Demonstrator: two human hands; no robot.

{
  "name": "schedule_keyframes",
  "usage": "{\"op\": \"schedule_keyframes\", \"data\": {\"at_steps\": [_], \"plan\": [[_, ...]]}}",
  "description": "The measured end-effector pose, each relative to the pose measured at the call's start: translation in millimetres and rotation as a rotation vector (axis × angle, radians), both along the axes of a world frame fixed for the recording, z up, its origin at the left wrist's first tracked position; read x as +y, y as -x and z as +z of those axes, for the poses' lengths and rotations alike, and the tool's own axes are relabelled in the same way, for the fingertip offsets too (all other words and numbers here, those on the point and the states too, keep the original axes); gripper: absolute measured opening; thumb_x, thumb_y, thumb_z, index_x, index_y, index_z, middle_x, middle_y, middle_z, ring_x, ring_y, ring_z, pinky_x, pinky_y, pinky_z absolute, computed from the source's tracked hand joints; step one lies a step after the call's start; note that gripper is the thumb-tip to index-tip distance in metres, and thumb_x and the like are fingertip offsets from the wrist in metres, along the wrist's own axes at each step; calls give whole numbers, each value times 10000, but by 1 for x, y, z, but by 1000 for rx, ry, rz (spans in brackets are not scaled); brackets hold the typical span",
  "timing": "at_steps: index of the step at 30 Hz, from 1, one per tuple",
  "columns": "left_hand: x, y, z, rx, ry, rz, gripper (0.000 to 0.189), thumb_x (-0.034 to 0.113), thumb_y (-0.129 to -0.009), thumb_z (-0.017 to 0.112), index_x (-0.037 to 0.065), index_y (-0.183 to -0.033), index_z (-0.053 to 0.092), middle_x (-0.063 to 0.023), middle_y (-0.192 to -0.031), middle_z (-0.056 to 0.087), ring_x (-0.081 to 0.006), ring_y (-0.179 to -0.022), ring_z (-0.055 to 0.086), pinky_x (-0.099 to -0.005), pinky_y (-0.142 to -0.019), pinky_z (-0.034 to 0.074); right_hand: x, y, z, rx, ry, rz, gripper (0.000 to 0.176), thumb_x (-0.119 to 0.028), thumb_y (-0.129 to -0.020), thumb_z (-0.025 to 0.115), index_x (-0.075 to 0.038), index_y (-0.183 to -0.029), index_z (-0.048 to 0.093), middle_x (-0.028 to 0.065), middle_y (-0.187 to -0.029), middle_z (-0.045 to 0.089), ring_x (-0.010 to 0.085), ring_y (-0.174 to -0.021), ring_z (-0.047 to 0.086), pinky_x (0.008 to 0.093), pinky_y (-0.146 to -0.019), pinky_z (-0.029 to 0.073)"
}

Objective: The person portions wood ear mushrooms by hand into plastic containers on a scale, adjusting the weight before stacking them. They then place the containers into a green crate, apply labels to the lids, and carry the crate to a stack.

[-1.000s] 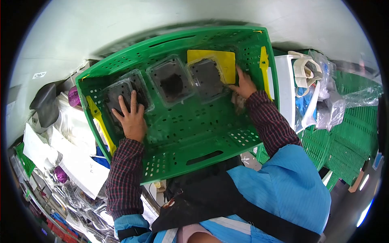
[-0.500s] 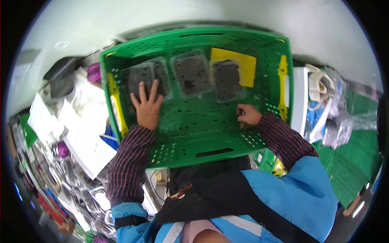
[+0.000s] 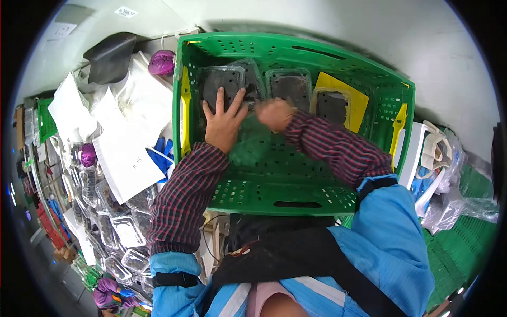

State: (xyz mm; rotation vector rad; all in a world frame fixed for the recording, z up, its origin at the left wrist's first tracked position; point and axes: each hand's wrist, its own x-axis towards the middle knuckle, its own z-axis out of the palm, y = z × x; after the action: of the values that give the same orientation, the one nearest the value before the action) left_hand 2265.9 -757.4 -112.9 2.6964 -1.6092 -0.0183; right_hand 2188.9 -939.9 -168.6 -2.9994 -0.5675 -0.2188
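My left hand (image 3: 226, 122) rests with fingers spread on a clear plastic container (image 3: 214, 82) that looks dark inside, at the left end of the green crate (image 3: 264, 203). Partly behind it lies a second clear container (image 3: 253, 74), tilted. My right hand (image 3: 275, 114) is curled, its fingertips blurred beside the lower edge of these two. Whatever it may pinch is too small or smeared to make out. Another clear container (image 3: 289, 87) lies just beyond my right hand. Farther right, one more container (image 3: 332, 105) overlaps a yellow sheet (image 3: 359, 103).
Left of the crate are white papers (image 3: 124, 166), a purple roll (image 3: 162, 62), a black sheet (image 3: 110, 57) and many clear plastic containers (image 3: 129, 232). To the right are plastic bags (image 3: 449, 203) and green crates (image 3: 454, 259). A person (image 3: 108, 293) shows at the lower left.
My right hand has moved left across the crate, from its right side to beside my left hand. My left hand stays on the leftmost container. The view has shifted, moving the crate rightward.
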Motion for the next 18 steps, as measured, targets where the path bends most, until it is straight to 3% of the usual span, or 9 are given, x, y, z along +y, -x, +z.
{"op": "schedule_keyframes", "data": {"at_steps": [4, 6, 9, 11, 13, 18], "plan": [[-5, 8, -8, -36, -17, 55, 453, 114, -774, 604, 170, -1216, 526, 15, -1517, 247, -418, -1334, 282, -699, -935, 351, -36, 11, 11, 75, 87, 39, 138, -147, -706, 612, -27, -772, 623, 136, -714, 650, 290, -621, 656, 408, -539, 524], [-7, 8, -13, -57, 1, 95, 452, 113, -772, 604, 163, -1214, 524, 15, -1519, 242, -417, -1324, 294, -688, -942, 351, -41, 2, 37, 410, -127, -271, 183, -187, -755, 595, -12, -800, 620, 182, -729, 652, 330, -659, 660, 453, -573, 526], [-7, 11, -14, -33, 21, 98, 435, 109, -773, 596, 155, -1200, 531, 11, -1517, 253, -412, -1314, 309, -672, -959, 339, -37, -44, 42, 409, -363, -598, 301, -287, -854, 561, 3, -886, 637, 233, -792, 657, 381, -773, 654, 475, -699, 526], [-5, 7, -13, -41, 74, 72, 516, 87, -703, 648, 170, -1201, 543, 19, -1513, 262, -404, -1326, 295, -664, -982, 321, -42, -81, 34, 539, -429, -720, 415, -378, -867, 568, 7, -988, 664, 249, -857, 661, 405, -797, 645, 454, -741, 521], [-4, 6, -12, -37, 70, 63, 514, 81, -705, 644, 171, -1202, 547, 18, -1512, 265, -401, -1335, 286, -671, -985, 315, -43, -101, -4, 492, -458, -744, 431, -389, -873, 566, 13, -991, 667, 251, -875, 659, 404, -822, 642, 455, -767, 513], [-2, 9, -10, 19, 93, 85, 534, 64, -711, 636, 179, -1225, 548, 19, -1515, 259, -393, -1360, 256, -697, -993, 287, -46, -80, 1, 540, -520, -772, 403, -336, -819, 614, 46, -933, 675, 243, -933, 657, 387, -900, 635, 453, -809, 486]]}}
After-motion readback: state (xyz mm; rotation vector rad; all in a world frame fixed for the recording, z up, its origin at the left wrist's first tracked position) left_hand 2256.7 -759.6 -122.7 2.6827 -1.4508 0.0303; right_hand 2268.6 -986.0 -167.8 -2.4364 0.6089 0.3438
